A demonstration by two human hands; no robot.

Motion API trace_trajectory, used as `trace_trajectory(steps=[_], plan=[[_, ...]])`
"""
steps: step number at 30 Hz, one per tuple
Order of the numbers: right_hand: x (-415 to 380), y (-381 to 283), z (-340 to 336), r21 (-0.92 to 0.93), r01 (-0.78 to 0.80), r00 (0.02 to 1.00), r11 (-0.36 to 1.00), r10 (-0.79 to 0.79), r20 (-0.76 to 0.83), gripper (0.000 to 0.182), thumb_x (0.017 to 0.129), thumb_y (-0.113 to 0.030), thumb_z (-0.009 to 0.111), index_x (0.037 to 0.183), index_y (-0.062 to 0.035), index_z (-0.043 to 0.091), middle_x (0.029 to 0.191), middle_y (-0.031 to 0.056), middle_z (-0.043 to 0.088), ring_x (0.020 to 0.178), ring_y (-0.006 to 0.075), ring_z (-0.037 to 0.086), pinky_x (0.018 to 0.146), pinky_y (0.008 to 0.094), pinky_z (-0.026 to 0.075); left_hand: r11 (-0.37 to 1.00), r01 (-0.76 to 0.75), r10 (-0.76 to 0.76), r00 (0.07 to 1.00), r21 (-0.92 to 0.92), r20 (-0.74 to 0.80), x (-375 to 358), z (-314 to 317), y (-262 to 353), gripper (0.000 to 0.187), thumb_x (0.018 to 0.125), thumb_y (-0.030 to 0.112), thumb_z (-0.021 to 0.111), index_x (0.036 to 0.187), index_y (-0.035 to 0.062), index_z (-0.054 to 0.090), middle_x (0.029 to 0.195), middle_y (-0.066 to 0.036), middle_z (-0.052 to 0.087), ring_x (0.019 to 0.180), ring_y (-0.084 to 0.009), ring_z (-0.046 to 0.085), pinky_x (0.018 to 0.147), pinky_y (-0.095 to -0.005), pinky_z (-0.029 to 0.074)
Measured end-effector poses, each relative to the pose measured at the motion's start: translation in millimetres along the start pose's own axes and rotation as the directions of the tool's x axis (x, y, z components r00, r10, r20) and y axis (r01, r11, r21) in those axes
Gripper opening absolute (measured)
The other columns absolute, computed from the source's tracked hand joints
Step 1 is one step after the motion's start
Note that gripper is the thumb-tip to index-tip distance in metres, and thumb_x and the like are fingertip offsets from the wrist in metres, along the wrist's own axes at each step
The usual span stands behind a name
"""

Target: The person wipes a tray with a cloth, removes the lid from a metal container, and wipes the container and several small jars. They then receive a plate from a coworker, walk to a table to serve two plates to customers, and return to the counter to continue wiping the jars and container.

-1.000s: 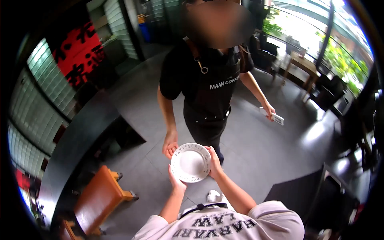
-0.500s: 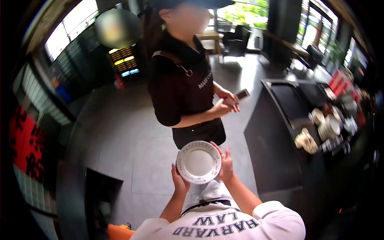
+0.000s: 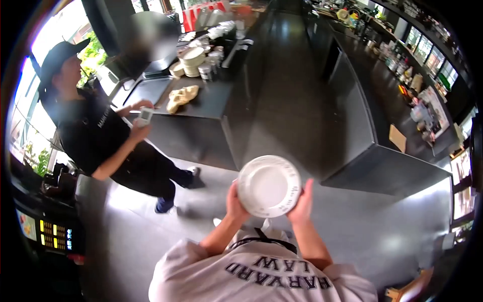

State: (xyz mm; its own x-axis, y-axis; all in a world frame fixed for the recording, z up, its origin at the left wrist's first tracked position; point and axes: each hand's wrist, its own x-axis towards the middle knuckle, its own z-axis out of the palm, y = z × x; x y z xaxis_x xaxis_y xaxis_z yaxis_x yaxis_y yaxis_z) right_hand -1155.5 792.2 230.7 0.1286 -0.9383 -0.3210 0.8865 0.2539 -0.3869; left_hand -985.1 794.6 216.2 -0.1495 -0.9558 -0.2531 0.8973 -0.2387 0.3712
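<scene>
A round white plate with dark lettering around its rim is held out in front of my body, its face turned up toward me. My left hand grips the plate's left edge, its fingers mostly hidden behind the rim. At the lower right edge my right hand holds it too, with the thumb pointing up beside the rim. Nothing lies on the plate.
On the left a person in black holds a small white device. A dark counter ahead carries stacked plates and a crumpled beige cloth. Another counter stands right; an aisle runs between them.
My view has swung to the right, so the person in black now appears at the left and both counters show. The plate stays in both my hands.
</scene>
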Motion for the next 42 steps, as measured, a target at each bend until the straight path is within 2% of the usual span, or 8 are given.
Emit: trace_trajectory(steps=[4,6,8,16,21,28,33,42], plan=[[-128.4,-156.6,-92.6,0.068,0.321,0.947,0.945,-0.321,-0.012,0.076,0.088,-0.061,0.030,0.129,0.0023,0.039,0.133,0.0173,0.042,0.121,0.0319,0.042,0.103,0.0447,0.032,0.881,0.465,-0.404,0.833,-0.085,0.378,9.6,62.3,-200.3,0.049,0.094,0.041,0.034,0.122,0.0045,0.048,0.120,-0.010,0.055,0.109,-0.0259,0.052,0.095,-0.0404,0.042],[-185.1,-223.2,-136.6,0.177,0.456,0.890,0.872,-0.442,-0.110,0.077,0.089,-0.061,0.026,0.129,0.0033,0.039,0.133,0.0171,0.043,0.120,0.0329,0.043,0.101,0.0453,0.034,0.846,0.473,-0.508,0.855,0.245,0.102,-19.5,153.0,-280.0,0.050,0.094,0.041,0.032,0.125,0.0045,0.046,0.123,-0.011,0.053,0.112,-0.0276,0.051,0.096,-0.0419,0.040],[-241.6,-293.6,-199.7,-0.007,0.605,0.766,0.796,-0.585,-0.265,0.076,0.089,-0.060,0.024,0.128,0.0028,0.040,0.129,0.0165,0.047,0.116,0.0331,0.047,0.099,0.0445,0.037,0.731,0.619,-0.658,0.751,0.288,0.056,-34.0,205.8,-379.0,0.051,0.094,0.041,0.032,0.125,0.0032,0.046,0.125,-0.014,0.051,0.114,-0.0300,0.049,0.097,-0.0435,0.039],[-343.7,-479.5,-323.3,0.177,0.836,0.534,0.520,-0.693,-0.485,0.057,0.094,-0.049,0.024,0.121,-0.0060,0.050,0.119,0.0127,0.055,0.111,0.0302,0.051,0.095,0.0442,0.041,0.488,0.624,-0.865,0.442,0.611,0.240,-20.0,319.4,-648.1,0.051,0.094,0.040,0.030,0.123,0.0016,0.047,0.122,-0.014,0.053,0.111,-0.0282,0.051,0.095,-0.0409,0.040],[-375.0,-610.9,-405.3,0.157,0.895,0.436,0.417,-0.748,-0.500,0.057,0.095,-0.046,0.025,0.122,-0.0009,0.047,0.123,0.0167,0.051,0.113,0.0323,0.049,0.097,0.0451,0.040,0.353,0.675,-0.912,0.404,0.648,0.076,2.2,384.2,-813.7,0.048,0.095,0.039,0.029,0.117,0.0016,0.051,0.115,-0.012,0.056,0.108,-0.0237,0.052,0.094,-0.0365,0.042],[-472.5,-830.6,-539.3,0.027,0.980,0.168,0.198,-0.743,-0.648,0.056,0.095,-0.043,0.023,0.125,-0.0009,0.045,0.124,0.0169,0.050,0.114,0.0327,0.048,0.099,0.0445,0.038,0.143,0.672,-0.988,0.050,0.726,0.148,-4.4,503.8,-1111.3,0.045,0.095,0.035,0.029,0.116,0.0021,0.051,0.112,-0.012,0.057,0.106,-0.0233,0.054,0.092,-0.0373,0.044],[-537.6,-999.3,-637.0,0.055,0.997,0.078,0.055,-0.765,-0.639,0.051,0.095,-0.039,0.025,0.122,-0.0016,0.047,0.123,0.0167,0.051,0.113,0.0330,0.050,0.099,0.0450,0.038,0.018,0.683,-0.998,-0.035,0.731,0.057,-13.4,586.1,-1328.0,0.044,0.095,0.034,0.030,0.117,0.0028,0.051,0.112,-0.012,0.057,0.106,-0.0239,0.054,0.093,-0.0376,0.044],[-557.8,-1395.3,-821.6,0.144,0.945,0.320,0.294,-0.743,-0.588,0.045,0.094,-0.036,0.030,0.120,-0.0035,0.050,0.121,0.0154,0.053,0.112,0.0320,0.050,0.099,0.0452,0.037,0.133,0.779,-0.991,0.083,0.613,0.109,87.4,758.5,-1663.8,0.049,0.094,0.038,0.030,0.122,0.0028,0.047,0.120,-0.013,0.053,0.111,-0.0250,0.051,0.096,-0.0400,0.041]])
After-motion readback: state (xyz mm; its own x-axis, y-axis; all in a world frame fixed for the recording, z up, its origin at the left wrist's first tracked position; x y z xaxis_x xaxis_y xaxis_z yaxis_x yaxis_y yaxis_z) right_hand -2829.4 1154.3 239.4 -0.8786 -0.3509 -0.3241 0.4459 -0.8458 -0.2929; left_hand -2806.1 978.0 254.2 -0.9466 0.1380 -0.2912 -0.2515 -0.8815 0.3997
